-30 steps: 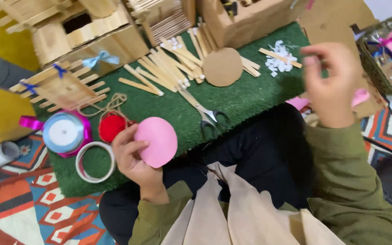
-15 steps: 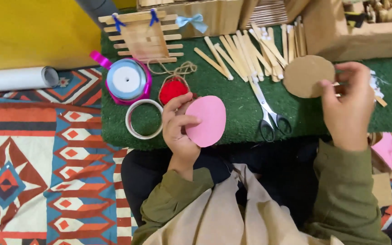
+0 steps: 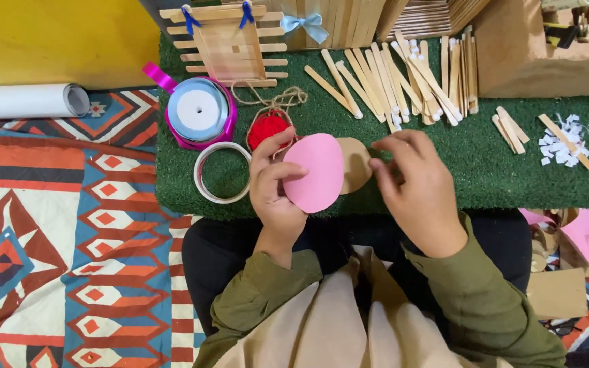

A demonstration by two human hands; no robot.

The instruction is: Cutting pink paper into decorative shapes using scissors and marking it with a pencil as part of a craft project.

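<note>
My left hand [image 3: 274, 184] holds a pink oval paper cutout [image 3: 315, 172] upright over the near edge of the green turf mat [image 3: 506, 180]. My right hand [image 3: 417, 187] grips a brown cardboard disc [image 3: 356, 163] and presses it against the back of the pink cutout, which hides most of the disc. Both hands are close together above my lap.
On the mat lie a ribbon spool [image 3: 199, 112], a tape ring [image 3: 221, 172], red yarn [image 3: 266, 128], loose wooden sticks [image 3: 397, 75], a stick frame [image 3: 230, 44] and white paper scraps [image 3: 559, 140]. A cardboard box [image 3: 547, 58] stands back right. A paper roll [image 3: 28, 101] lies on the patterned rug [image 3: 49, 238].
My right hand has picked the brown disc up from the mat and brought it left to meet the pink cutout. The view has shifted closer over the mat.
</note>
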